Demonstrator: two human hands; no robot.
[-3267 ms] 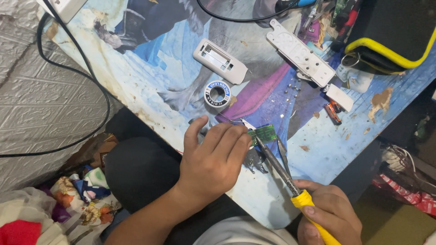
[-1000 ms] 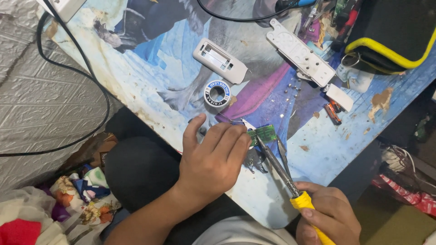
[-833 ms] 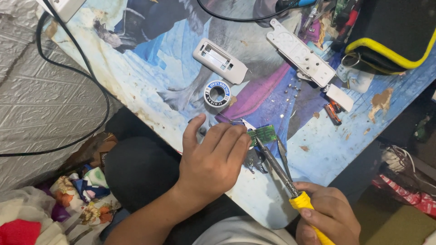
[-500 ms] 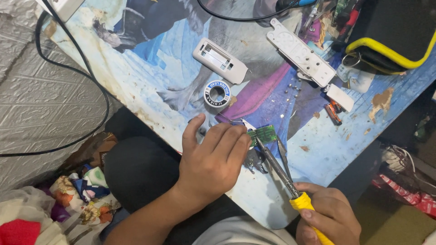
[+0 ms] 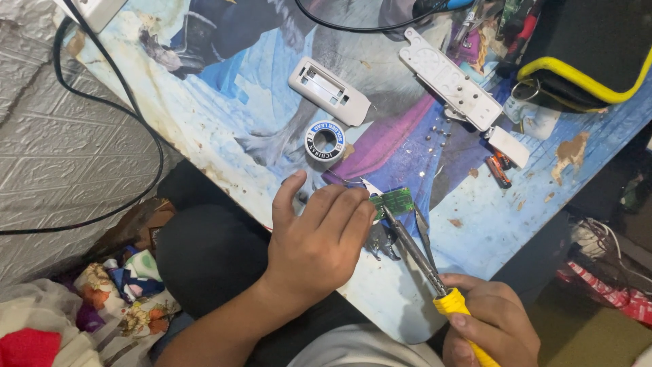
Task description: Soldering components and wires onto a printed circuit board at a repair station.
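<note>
left hand (image 5: 319,248): palm down on the table (image 5: 224,115), fingers stretched out and pressing on the edge of a little green board (image 5: 394,202). Not a clench, more of a flat pin-down with the fingertips.

right hand (image 5: 492,323): wrapped tight around the yellow handle of a soldering iron (image 5: 424,261); the shaft runs up and left from the knuckles.

board: right at the left fingertips, partly under them, so only the right half shows.

iron tip: lands at the board, just beside the left middle fingertip. Can't really tell the exact spot it touches.

tweezers (image 5: 424,234): lying just right of the iron's shaft, between the two hands.

pliers (image 5: 379,241): dark, tucked under the left fingers, mostly hidden.

solder spool (image 5: 324,141): a bit above the left thumb, clear of it.

grey case (image 5: 329,90): further up past the spool, well apart from both hands.

white strip (image 5: 451,79): long perforated plastic piece, up and right of the fingertips, with tiny screws scattered below it.

bag (image 5: 584,47): black with yellow trim, far top right corner.

cable (image 5: 102,109): black, loops off the table's left side.

in the way: the left hand covers a good chunk of the board and pliers.

vs earlier: basically nothing. Both hands, iron and board sit where they were a few seconds back.
</note>
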